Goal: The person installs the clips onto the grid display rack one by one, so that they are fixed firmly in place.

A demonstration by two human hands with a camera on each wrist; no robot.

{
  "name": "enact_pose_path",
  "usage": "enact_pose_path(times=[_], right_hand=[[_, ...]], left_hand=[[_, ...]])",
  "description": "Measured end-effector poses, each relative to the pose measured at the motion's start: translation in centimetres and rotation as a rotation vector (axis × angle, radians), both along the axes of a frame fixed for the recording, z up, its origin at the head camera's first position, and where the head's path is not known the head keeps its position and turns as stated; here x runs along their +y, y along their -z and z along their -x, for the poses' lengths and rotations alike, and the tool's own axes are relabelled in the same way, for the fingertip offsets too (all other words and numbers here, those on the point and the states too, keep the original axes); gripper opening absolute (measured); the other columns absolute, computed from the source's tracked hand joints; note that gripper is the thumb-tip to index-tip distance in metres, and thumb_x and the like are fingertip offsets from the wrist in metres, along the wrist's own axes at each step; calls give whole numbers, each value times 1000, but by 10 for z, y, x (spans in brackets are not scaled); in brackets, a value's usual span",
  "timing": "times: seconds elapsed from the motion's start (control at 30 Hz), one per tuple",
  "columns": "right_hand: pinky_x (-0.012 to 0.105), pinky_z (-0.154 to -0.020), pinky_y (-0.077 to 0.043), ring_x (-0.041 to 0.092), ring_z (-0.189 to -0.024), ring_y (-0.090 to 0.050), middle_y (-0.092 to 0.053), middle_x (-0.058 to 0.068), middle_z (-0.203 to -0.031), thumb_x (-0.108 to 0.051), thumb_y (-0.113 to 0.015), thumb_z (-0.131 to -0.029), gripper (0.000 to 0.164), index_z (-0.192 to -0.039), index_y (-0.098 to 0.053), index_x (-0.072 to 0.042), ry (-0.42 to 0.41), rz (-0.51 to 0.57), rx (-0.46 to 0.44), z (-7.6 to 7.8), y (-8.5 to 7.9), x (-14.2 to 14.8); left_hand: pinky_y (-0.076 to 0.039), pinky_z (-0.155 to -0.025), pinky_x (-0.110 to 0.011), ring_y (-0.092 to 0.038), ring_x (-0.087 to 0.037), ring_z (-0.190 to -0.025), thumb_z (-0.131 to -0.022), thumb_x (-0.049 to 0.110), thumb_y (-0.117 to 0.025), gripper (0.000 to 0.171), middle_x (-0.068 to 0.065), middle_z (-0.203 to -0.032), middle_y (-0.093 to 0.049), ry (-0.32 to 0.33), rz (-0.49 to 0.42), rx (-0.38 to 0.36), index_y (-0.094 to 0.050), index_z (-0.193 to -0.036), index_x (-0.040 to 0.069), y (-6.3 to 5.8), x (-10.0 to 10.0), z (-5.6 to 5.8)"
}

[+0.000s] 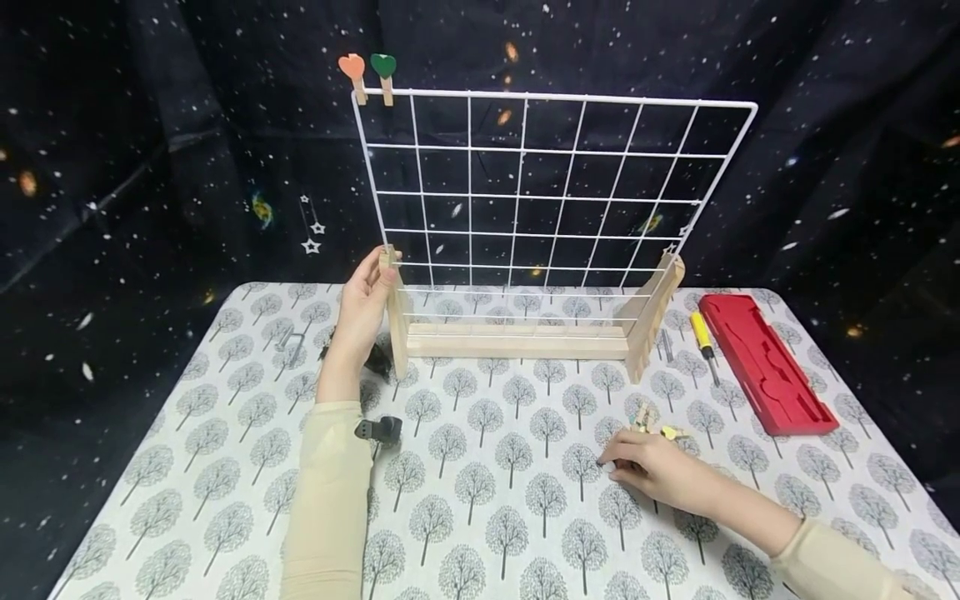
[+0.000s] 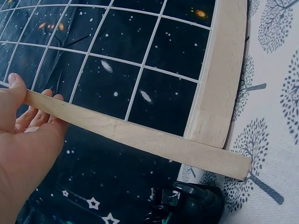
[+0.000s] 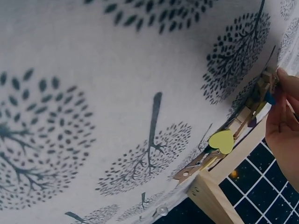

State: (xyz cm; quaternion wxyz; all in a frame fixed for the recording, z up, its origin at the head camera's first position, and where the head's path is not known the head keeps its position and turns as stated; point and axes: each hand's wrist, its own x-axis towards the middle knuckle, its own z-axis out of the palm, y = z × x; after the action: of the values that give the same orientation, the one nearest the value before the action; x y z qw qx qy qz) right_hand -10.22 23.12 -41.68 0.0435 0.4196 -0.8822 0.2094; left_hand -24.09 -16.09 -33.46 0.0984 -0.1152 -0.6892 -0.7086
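Several clothespins (image 3: 222, 141) partly behind right fingers (image 3: 279, 114)

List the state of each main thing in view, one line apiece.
Stand: upright
Grid: held up by the stand
Orange clip: clipped to the grid's top edge
Green clip: clipped next to the orange clip
Yellow clip: lying loose, off the grid
Screwdriver: lying down
Red tray: lying face up
Left hand: gripping the stand
Right hand: lowered near the yellow clip; grip unclear

grid (image 1: 522, 150) 1 | clipped pegs (image 1: 383, 67) 2 | screwdriver (image 1: 701, 332) 1 | red tray (image 1: 763, 360) 1
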Motion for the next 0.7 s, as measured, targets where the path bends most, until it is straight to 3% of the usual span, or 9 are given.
enact_pose_path(times=[0.17, 0.33, 0.7], right_hand=[[14, -67, -49, 2, -73, -55, -59, -9, -82, -8, -68, -70, 18, -86, -61, -12, 34, -47, -9, 0, -3, -3], [13, -64, -49, 0, -71, -54, -57, -13, -79, -10, -69, -70, 16, -81, -60, -18, 39, -82, -19, 0, -10, -6], [15, -61, -49, -2, -69, -53, -59, -13, -78, -16, -61, -79, 5, -82, -59, -19, -41, 21, -221, 10, -34, -9]], left_hand=[[-26, -105, -30, -33, -12, -124, -89, 28, -46, 54, -9, -134, -38, 3, 6, 6, -26, -136, 11, -1, 1, -1], [-26, -105, -29, -34, -13, -124, -89, 27, -46, 53, -6, -134, -39, 5, 4, 9, -26, -136, 11, -2, 2, -2], [-26, -105, -31, -33, -14, -124, -90, 25, -44, 51, -7, -134, -39, 1, 23, 15, -26, -136, 11, -1, 2, -3]])
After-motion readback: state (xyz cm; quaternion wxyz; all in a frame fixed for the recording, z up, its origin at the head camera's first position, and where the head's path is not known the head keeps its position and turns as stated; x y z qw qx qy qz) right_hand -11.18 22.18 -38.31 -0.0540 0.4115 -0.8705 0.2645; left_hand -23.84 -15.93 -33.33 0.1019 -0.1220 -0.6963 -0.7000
